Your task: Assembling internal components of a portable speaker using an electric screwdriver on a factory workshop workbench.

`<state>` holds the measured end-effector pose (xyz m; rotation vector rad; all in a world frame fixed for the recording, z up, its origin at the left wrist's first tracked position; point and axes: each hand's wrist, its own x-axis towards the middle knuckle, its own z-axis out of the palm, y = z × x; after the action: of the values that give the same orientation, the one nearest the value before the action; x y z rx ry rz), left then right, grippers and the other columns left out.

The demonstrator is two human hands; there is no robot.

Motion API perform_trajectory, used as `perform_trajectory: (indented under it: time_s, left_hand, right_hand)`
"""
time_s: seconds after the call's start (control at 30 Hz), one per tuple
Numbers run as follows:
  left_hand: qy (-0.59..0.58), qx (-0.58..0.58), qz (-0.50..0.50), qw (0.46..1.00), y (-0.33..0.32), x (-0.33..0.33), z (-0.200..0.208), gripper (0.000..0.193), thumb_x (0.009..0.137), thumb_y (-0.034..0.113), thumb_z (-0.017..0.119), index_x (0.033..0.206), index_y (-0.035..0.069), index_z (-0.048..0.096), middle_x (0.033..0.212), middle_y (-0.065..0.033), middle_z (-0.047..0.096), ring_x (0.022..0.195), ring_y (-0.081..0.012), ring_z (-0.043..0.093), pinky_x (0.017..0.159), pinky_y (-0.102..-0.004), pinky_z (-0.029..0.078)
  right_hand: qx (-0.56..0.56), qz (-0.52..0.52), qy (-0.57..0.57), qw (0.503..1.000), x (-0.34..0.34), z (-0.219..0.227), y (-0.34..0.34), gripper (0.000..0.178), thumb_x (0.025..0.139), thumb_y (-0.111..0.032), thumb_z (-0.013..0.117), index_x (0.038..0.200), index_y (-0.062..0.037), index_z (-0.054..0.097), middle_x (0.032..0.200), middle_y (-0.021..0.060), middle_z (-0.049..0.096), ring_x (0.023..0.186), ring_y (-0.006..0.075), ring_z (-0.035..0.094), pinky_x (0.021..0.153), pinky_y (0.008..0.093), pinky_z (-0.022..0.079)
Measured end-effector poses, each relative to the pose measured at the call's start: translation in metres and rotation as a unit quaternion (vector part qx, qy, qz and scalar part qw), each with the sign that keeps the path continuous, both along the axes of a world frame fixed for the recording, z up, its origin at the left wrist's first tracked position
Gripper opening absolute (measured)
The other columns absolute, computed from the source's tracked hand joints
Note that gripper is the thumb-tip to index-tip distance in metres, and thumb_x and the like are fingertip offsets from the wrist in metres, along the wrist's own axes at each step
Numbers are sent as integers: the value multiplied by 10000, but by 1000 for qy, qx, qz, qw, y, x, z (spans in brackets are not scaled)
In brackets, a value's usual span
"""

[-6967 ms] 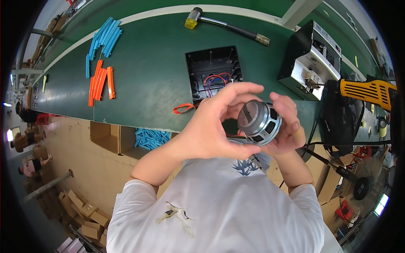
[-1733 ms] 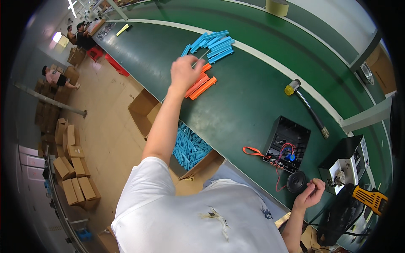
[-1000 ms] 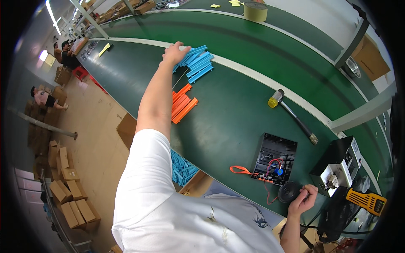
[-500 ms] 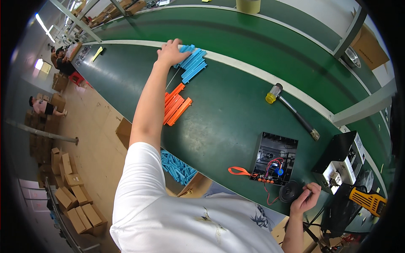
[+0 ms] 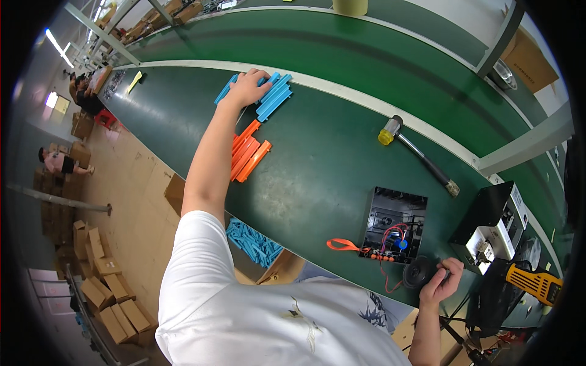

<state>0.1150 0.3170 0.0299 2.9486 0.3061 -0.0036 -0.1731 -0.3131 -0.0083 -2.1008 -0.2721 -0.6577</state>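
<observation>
My left hand (image 5: 249, 88) reaches to the far side of the bench, fingers curled over light-blue plastic strips (image 5: 276, 97). One blue strip sticks out to the left beneath this hand; others lie side by side to its right. Just nearer lie several orange plastic strips (image 5: 249, 152), roughly parallel. My right hand (image 5: 442, 282) is closed at the rim of a round black speaker (image 5: 419, 272), near the bench's front edge. Thin red wires run from the speaker to an open black plastic housing (image 5: 397, 224), which holds a blue round part and an orange ribbon loop (image 5: 342, 244).
A mallet (image 5: 421, 152) with a yellow head lies at the right rear. A black-and-white device (image 5: 493, 229) and a yellow-black tool (image 5: 534, 283) stand at the right. Below the front edge, a carton (image 5: 281, 268) contains blue strips. Other people are far left.
My left hand has shifted slightly nearer over the blue strips, and a blue strip now shows to its left. My right hand stays at the speaker.
</observation>
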Motion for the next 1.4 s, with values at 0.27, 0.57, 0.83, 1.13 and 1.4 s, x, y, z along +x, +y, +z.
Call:
perform_trajectory:
  time_s: [0.27, 0.57, 0.83, 1.13, 1.4]
  left_hand:
    - [-65, -104, -107, 987, -19, -98, 46, 454, 910, 330, 760, 1309, 131, 674, 1354, -105, 621, 1345, -287, 540, 1129, -475, 412]
    - [-130, -18, -201, 971, -61, -193, 8, 700, 862, 373, 786, 1463, 94, 561, 1540, -145, 493, 1457, -358, 441, 1219, -504, 318]
    - [-134, -26, -132, 982, -60, -196, 3, 514, 847, 345, 797, 1275, 96, 660, 1344, -111, 561, 1262, -323, 533, 1086, -455, 433]
    - [-304, -13, -86, 949, -41, -184, 10, 427, 924, 296, 762, 1288, 100, 653, 1298, -126, 609, 1179, -337, 612, 988, -459, 510]
    - [74, -54, 171, 981, 18, -241, 37, 424, 797, 9, 770, 1212, 56, 697, 1110, -146, 745, 999, -288, 717, 905, -387, 576]
  right_hand:
    - [11, 8, 2, 1000, -1, -3, -3, 183, 1054, -169, 532, 1059, 11, 563, 973, 132, 551, 832, 206, 517, 755, 310, 435]
    - [20, 38, 2, 999, 0, -5, -5, 138, 1079, -120, 485, 1090, 3, 547, 1023, 124, 547, 845, 181, 498, 764, 295, 444]
    - [34, 34, -1, 999, -1, -7, -5, 157, 1094, -147, 494, 1095, 0, 552, 1035, 120, 551, 847, 176, 497, 761, 291, 450]
    - [27, 42, -9, 999, 0, -6, -5, 148, 1090, -132, 495, 1090, 5, 552, 1036, 124, 554, 846, 173, 498, 755, 286, 448]
    - [39, 26, -3, 999, 0, -5, -3, 174, 1102, -155, 479, 1074, 1, 552, 1015, 115, 549, 837, 170, 490, 749, 285, 439]
